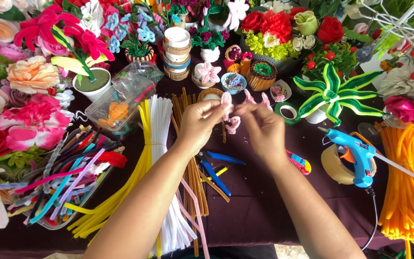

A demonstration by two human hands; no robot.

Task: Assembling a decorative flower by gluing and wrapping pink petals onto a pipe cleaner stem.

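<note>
Pinching pink pipe-cleaner flower (pixel 228 108) between left hand (pixel 200 120) and right hand (pixel 263 125) fingertips, above dark tablecloth (pixel 255 201).

Two hands, left hand (pixel 202 120) and right hand (pixel 264 127), on one pink pipe-cleaner flower (pixel 229 112); one blue glue gun (pixel 355 153), one roll of brown tape (pixel 336 165), one green tape roll (pixel 288 112), one pair of blue-handled pliers (pixel 216 168)

The table (pixel 264 211) is viewed from a single head-worn camera, aimed steeply downward and forward, with both forearms seen close below.
</note>
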